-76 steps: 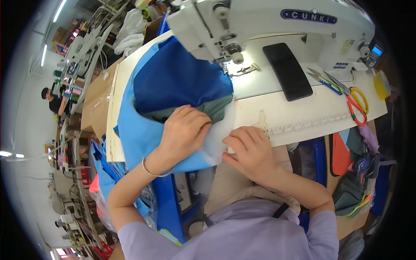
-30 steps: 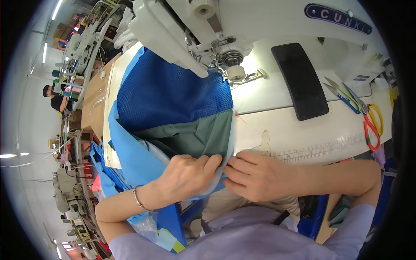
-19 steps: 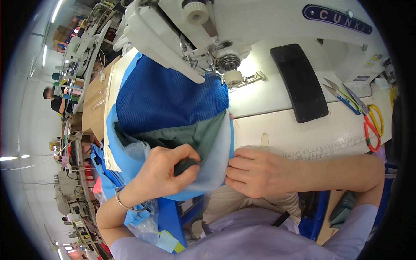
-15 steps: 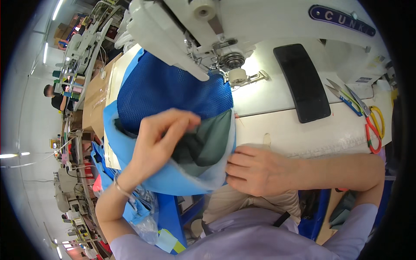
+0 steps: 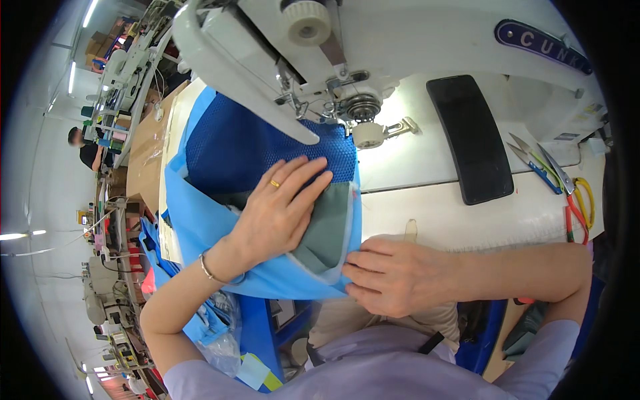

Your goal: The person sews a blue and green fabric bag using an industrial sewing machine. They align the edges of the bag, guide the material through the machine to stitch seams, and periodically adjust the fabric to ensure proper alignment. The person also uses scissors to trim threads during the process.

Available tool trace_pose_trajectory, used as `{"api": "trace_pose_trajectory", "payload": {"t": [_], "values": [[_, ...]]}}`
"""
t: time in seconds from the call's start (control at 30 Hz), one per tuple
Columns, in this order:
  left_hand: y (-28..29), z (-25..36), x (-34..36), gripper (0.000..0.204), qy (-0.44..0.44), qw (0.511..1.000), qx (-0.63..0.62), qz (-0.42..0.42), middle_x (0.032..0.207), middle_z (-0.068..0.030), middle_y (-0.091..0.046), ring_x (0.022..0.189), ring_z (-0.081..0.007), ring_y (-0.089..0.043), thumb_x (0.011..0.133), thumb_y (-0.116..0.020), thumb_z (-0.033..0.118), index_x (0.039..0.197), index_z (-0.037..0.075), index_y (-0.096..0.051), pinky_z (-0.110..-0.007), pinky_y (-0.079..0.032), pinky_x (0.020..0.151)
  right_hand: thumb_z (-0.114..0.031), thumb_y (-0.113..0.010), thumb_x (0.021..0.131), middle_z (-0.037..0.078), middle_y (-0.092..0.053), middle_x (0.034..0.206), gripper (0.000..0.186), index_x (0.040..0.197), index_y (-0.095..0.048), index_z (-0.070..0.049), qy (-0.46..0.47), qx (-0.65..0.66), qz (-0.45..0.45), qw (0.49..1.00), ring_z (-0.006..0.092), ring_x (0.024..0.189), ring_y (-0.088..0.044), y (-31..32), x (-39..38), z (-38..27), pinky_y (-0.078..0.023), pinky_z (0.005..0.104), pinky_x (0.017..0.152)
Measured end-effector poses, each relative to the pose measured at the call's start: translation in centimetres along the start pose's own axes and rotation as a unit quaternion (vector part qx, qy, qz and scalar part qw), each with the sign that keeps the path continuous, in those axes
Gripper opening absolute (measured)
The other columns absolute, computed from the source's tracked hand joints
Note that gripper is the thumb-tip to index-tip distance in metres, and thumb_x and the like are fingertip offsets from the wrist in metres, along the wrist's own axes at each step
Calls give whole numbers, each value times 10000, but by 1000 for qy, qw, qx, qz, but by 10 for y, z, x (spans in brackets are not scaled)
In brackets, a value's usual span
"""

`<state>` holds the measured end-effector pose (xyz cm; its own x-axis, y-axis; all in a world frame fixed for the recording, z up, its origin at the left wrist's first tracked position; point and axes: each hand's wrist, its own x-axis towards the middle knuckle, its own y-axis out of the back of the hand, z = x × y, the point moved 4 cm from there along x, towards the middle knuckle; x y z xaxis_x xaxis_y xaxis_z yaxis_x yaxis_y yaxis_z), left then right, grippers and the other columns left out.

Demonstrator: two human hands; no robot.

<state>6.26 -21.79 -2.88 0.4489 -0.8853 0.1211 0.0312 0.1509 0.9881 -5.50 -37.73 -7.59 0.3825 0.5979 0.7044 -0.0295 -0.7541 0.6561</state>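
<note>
A sewing machine (image 5: 267, 73) stands over a fabric piece made of dark blue mesh (image 5: 233, 143), grey-green cloth (image 5: 327, 230) and a light blue border (image 5: 200, 233). The mesh's far right edge lies at the presser foot, beside a white roller (image 5: 368, 136). My left hand (image 5: 283, 213) rests flat on the mesh and the grey-green cloth, fingers stretched toward the machine. With curled fingers, my right hand (image 5: 397, 277) grips the light blue border at its near right edge; the fingertips are partly hidden by the cloth.
Right of the machine's needle area lie a black phone (image 5: 470, 140), small snips (image 5: 537, 167) and red-handled scissors (image 5: 567, 187). A cardboard sheet (image 5: 148, 150) borders the table on the left. Blue cloth pieces in plastic (image 5: 220, 327) sit below. Another person (image 5: 87, 150) is far left.
My left hand has come down from above the cloth and flattened onto it, nearer the machine. The grey-green cloth lies smoother. My right hand keeps its hold on the border.
</note>
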Motion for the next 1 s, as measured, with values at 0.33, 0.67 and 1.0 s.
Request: {"api": "trace_pose_trajectory", "payload": {"t": [0.33, 0.67, 1.0], "values": [[6, 9, 40, 451, -55, 997, 44, -6, 999, -78, -685, 816, -233, -682, 776, -666, -39, 1206, 82, -721, -328, -578, 676, -142, -653, 741, 111, -674, 894, 225, 873, -694, 36, 5, -4, 0, 1000, 204, 860, -606, 3, 1, 4, -490, 314, 741], [-4, -9, 39, 242, -130, 980, 13, 150, 900, -54, -731, 703, -198, -711, 750, -751, 18, 986, 73, -743, -293, -566, 594, -101, -730, 723, 122, -696, 975, 256, 953, -699, 7, -100, -33, -1, 994, 264, 896, -666, 19, 1, 23, -552, 369, 777], [-9, -14, 31, 232, -69, 978, -32, 194, 889, -70, -747, 705, -192, -710, 764, -791, -9, 982, 66, -760, -285, -550, 581, -89, -722, 755, 53, -606, 850, 218, 966, -681, -53, -234, -182, 50, 954, 208, 815, -621, 27, 18, 86, -536, 337, 632]]}}
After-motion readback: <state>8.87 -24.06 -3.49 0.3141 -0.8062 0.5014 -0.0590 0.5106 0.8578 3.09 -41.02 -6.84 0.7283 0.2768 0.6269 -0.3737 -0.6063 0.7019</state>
